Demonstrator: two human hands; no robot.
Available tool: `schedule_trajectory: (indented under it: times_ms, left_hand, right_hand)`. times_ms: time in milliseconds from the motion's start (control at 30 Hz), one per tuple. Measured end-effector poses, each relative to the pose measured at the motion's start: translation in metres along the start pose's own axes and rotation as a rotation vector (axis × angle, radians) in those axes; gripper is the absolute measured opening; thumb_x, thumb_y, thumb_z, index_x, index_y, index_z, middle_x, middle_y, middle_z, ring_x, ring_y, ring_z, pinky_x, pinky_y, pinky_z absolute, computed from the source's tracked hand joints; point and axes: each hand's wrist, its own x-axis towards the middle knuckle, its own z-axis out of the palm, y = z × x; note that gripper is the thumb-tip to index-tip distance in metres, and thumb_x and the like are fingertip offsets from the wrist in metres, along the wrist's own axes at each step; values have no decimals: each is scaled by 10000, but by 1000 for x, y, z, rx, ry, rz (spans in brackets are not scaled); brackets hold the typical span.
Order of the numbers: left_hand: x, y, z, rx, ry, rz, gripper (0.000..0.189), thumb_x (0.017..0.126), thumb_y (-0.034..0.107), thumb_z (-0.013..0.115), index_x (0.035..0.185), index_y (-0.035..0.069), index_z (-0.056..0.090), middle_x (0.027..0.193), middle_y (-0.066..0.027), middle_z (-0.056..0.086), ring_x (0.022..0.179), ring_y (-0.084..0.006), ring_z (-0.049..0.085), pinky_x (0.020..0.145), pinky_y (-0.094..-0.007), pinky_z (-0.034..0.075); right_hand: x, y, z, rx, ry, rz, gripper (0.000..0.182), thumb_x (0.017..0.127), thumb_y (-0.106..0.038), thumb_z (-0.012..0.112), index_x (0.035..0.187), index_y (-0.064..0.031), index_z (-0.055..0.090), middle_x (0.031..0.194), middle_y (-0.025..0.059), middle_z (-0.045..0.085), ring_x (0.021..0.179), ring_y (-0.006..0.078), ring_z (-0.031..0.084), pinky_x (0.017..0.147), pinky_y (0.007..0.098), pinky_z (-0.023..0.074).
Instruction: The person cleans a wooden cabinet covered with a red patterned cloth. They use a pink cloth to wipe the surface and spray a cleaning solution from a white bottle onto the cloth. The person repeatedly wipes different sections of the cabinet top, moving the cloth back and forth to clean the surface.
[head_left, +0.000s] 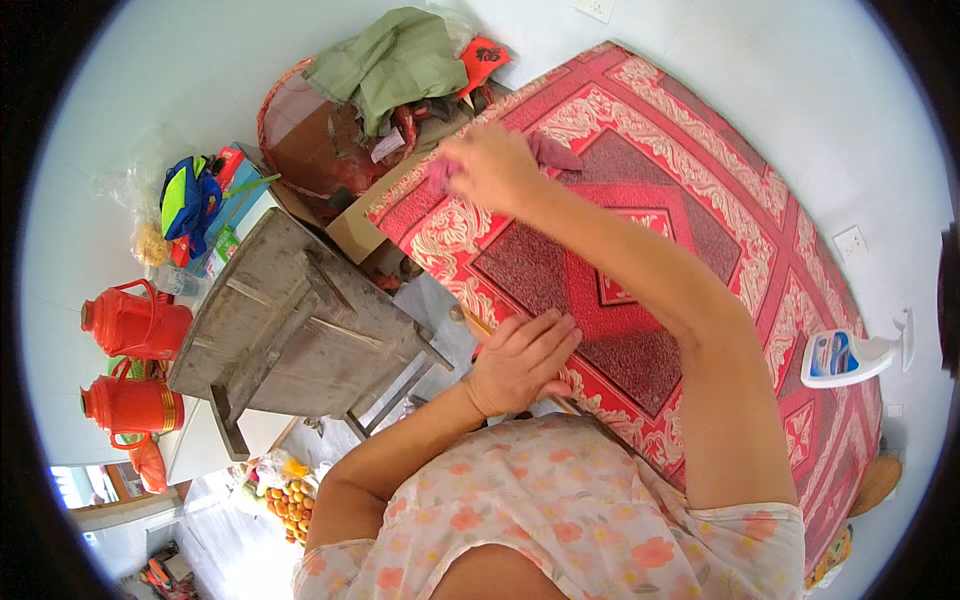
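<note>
My right hand (491, 169) grips a crumpled pink cloth (553, 152) against the table's far-left corner; cloth sticks out on both sides of the fingers. Under it spreads a red patterned table cover (645, 180) with cream scrollwork and dark diamonds. My left hand (525, 356) lies on the cover at the near edge, its fingers extended and holding nothing. Off to the right, on the same cover, is a white spray bottle (847, 360) with a blue label.
A wooden table or bench (300, 330) rests tipped, legs towards me, left of the covered table. Beyond it are red thermos flasks (139, 322). A wicker-rimmed basket (281, 105) and green cloth (397, 64) are at the far corner. Orange fruit (291, 510) lies lower left.
</note>
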Motion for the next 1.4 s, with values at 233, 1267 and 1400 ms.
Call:
schedule_trajectory:
  times_ms: [233, 1267, 1400]
  left_hand:
    - [-4, 0, 1, 3, -28, 16, 671, 1008, 598, 421, 1372, 77, 635, 1422, -83, 615, 1321, -246, 535, 1033, -424, 394]
    - [-3, -4, 7, -60, 118, 36, 635, 972, 519, 521, 1379, 37, 593, 1412, -112, 586, 1297, -272, 545, 1013, -418, 445]
    - [-2, -3, 12, -83, 136, 35, 633, 973, 518, 519, 1380, 39, 594, 1412, -111, 587, 1304, -277, 539, 1007, -421, 446]
  right_hand:
    - [24, 46, 13, 45, 84, -74, 234, 851, -315, 688, 1056, -215, 740, 1007, 127, 695, 971, 354, 660, 785, 515, 551]
    - [-22, -55, 2, 125, -2, -262, 325, 777, -228, 725, 1099, -188, 723, 1019, 107, 623, 1045, 343, 591, 822, 507, 468]
    - [22, -61, 25, 38, 11, -208, 304, 809, -260, 716, 1101, -180, 729, 1032, 118, 643, 1053, 346, 601, 847, 503, 481]
